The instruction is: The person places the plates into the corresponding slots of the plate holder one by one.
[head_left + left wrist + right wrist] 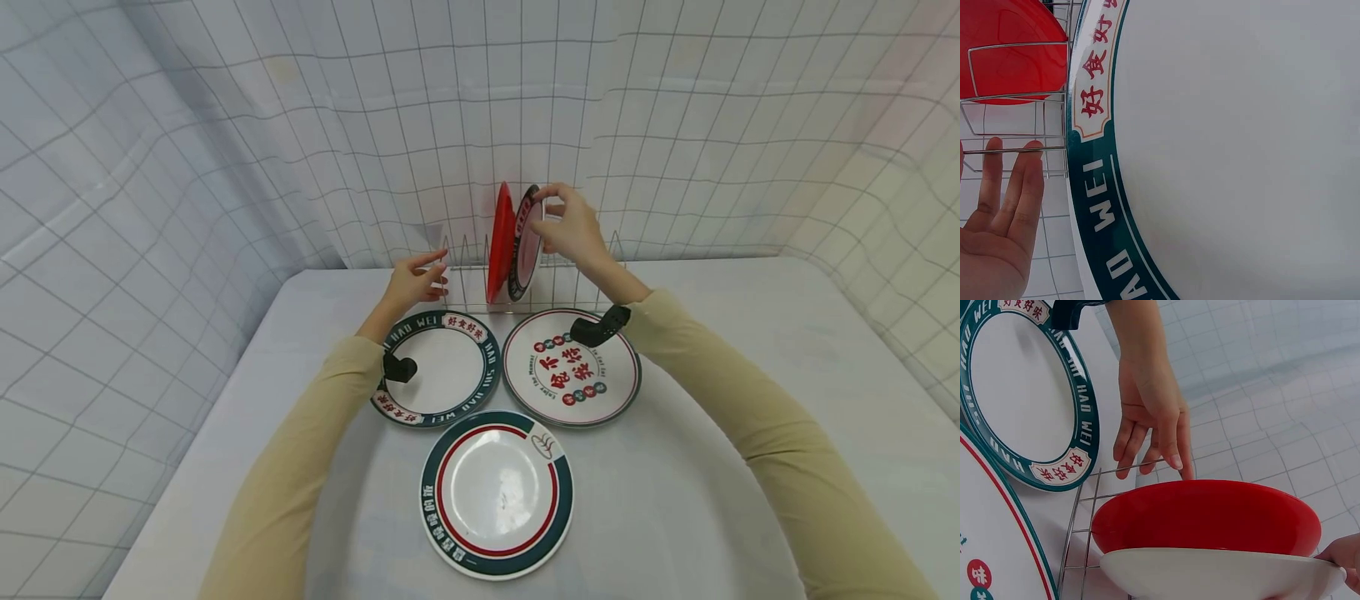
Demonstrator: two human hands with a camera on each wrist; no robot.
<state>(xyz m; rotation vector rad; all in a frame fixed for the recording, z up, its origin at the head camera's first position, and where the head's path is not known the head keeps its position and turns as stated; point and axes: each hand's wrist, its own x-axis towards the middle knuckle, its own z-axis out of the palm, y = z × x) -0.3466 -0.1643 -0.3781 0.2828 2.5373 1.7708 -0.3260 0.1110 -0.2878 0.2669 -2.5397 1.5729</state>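
Pinching a dark-rimmed plate (528, 250), my right hand (573, 227) holds it right of the red plate (500, 246). My left hand (412, 283), fingers loosely extended, touches the far wire rack (555, 308).

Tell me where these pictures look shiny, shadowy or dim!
Head view: bright glare on the front plate, soft shadows on the table beside the sleeves; left wrist view: dim, the HAO WEI plate shading darker near the bottom; right wrist view: a pale shine on that plate's rim, greyish shade on the held plate.
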